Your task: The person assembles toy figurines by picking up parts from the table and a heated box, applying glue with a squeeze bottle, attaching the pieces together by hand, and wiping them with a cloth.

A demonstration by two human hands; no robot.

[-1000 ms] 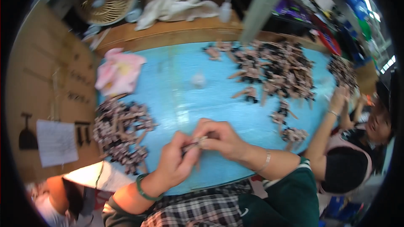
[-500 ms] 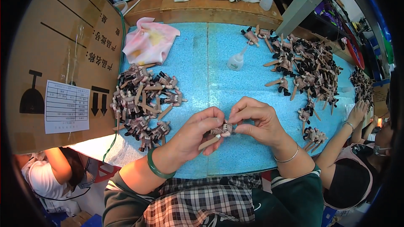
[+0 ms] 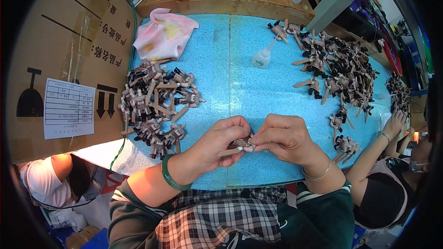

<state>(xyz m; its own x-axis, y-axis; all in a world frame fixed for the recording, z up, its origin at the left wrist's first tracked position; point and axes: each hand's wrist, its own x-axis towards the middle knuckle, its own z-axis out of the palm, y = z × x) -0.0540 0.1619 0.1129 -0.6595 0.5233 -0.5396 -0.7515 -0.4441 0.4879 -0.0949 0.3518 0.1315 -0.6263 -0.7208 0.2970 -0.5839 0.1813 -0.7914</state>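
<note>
Both forearms slant inward from the lower edge, the left forearm [image 3: 150,189] rising rightward and the right forearm [image 3: 317,176] leftward. The left hand [image 3: 226,139] is curled, thumb bent over and fingers folded beneath. The right hand [image 3: 288,137] arches, knuckles raised, thumb and index finger drawn into a pinch (its fingertips come right beside the left hand's).

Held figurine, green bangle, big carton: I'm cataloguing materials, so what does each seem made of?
Held figurine: probably moulded plastic, fairly matte, judging by its small formed shapes; fingers hide much of it.
Green bangle: smooth, highlights suggesting gloss; stone, glass or plastic, I can't tell.
Big carton: matte brown cardboard, most likely, from its flat printed side and clear tape.
</note>
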